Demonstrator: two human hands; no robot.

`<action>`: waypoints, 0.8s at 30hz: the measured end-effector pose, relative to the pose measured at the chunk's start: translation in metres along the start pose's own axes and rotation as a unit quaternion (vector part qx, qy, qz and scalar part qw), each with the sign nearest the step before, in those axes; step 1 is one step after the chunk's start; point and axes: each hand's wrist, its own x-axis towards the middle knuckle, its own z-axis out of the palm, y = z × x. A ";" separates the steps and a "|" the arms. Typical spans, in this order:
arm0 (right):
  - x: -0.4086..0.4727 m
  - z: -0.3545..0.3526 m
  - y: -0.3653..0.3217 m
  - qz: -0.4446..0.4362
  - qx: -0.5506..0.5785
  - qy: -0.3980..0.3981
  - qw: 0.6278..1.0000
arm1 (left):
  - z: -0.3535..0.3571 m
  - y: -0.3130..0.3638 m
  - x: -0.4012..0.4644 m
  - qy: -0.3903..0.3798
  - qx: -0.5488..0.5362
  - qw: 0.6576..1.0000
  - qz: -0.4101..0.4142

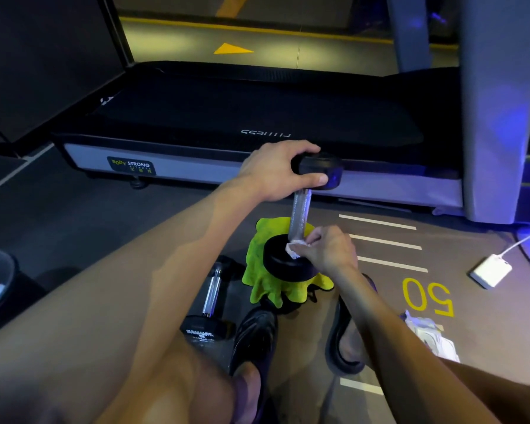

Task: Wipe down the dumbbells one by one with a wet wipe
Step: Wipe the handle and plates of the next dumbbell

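Nearest the camera, the person's bare knees and 2 dark slip-on shoes [253,338] framed the work, with a second dumbbell [210,301] lying on its side on the floor just left of the left shoe, its chrome handle pointing away. To the right of the right shoe lay a crumpled wipe packet [430,335] beside the painted yellow "50" [427,296]. Just beyond the feet, the dumbbell being cleaned [299,228] stood on end, tilted slightly, its lower head resting on a lime-green cloth [265,286]. The right hand [328,249] was pinched closed on a small white wet wipe [294,247], pressing it where the handle met the lower head. Higher and farther off, the left hand [276,171] was clamped over the upper head, fingers and thumb wrapped round its rim to steady the weight. The dumbbell looked heavy and rigid, so I judged it would topple hard if let go; the broad rubbery head seemed the surer hold, while the polished handle, likely slick once wet, seemed the poorer one. The wipe was limp and thin, apt to bunch or tear on the knurling. A white charger block [491,270] sat well right, and a treadmill [257,139] crossed the far view.
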 end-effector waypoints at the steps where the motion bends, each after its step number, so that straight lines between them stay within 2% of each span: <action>1: -0.001 0.001 0.000 -0.002 0.007 0.003 1.000 | 0.001 0.000 -0.001 -0.003 -0.004 1.000 -0.001; 11: -0.019 0.009 -0.004 -0.070 0.039 0.088 0.993 | 0.004 -0.001 -0.007 0.015 -0.057 0.998 -0.004; 16: -0.009 -0.003 -0.014 -0.174 0.145 0.173 0.958 | 0.001 -0.005 -0.009 0.022 -0.067 0.997 -0.017; 18: -0.009 0.000 -0.009 -0.172 0.155 0.163 0.959 | 0.001 -0.005 -0.009 0.020 -0.073 0.997 -0.019; 22: -0.020 0.013 0.003 -0.112 0.110 0.082 0.984 | 0.001 -0.003 -0.008 0.022 -0.074 0.997 -0.024; 24: -0.011 0.007 -0.003 -0.105 0.112 0.089 0.984 | 0.002 -0.003 -0.008 0.023 -0.082 0.996 -0.024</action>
